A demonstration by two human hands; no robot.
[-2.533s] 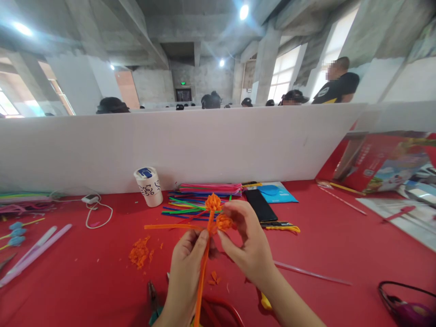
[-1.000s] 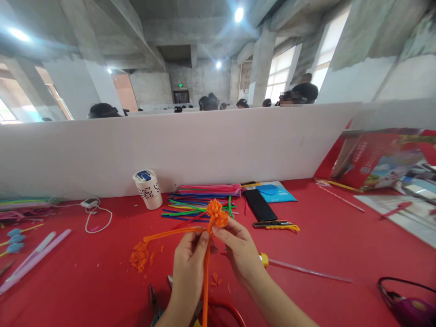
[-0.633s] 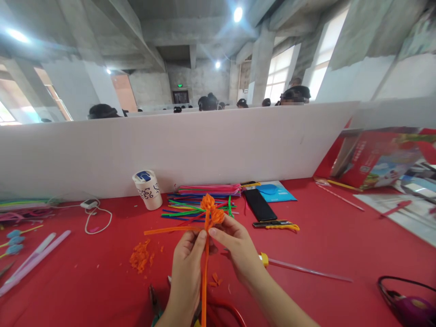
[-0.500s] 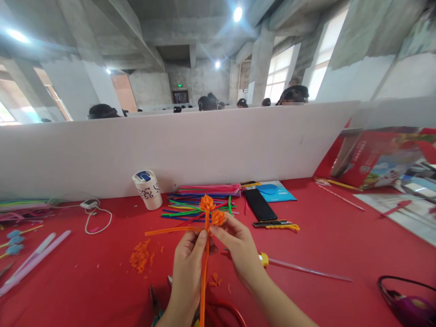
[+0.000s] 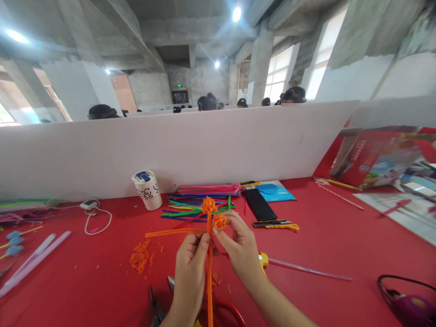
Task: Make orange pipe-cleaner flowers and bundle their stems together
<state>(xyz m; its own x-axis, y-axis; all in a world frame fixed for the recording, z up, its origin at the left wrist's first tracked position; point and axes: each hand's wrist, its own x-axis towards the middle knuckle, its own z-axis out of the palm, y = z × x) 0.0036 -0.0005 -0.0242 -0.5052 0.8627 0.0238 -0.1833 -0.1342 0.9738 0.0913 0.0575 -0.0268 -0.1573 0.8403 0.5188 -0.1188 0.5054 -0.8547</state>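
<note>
My left hand (image 5: 190, 261) is closed, thumb and fingers pinching a long orange pipe-cleaner stem (image 5: 210, 290) that hangs toward me. At its top sits a fuzzy orange flower head (image 5: 209, 205). Just lower and to the right is a second orange flower head (image 5: 220, 221), gripped at its base by the thumb and fingers of my right hand (image 5: 240, 250). An orange strip (image 5: 166, 232) sticks out leftward from behind my left fingers. How the pieces join is hidden by my fingertips.
Orange scraps (image 5: 139, 257) lie left of my hands. Beneath my forearms are pliers (image 5: 154, 302) and a red handle loop (image 5: 233, 309). Beyond lie colourful pipe cleaners (image 5: 211, 190), a white cup (image 5: 147, 190), a black phone (image 5: 260, 204) and a cutter (image 5: 272, 223). A clear stick (image 5: 306, 269) extends rightward.
Both hands and the orange flowers have shifted slightly right and down. The right-hand flower head has turned and sits a little lower. Both grips stay closed.
</note>
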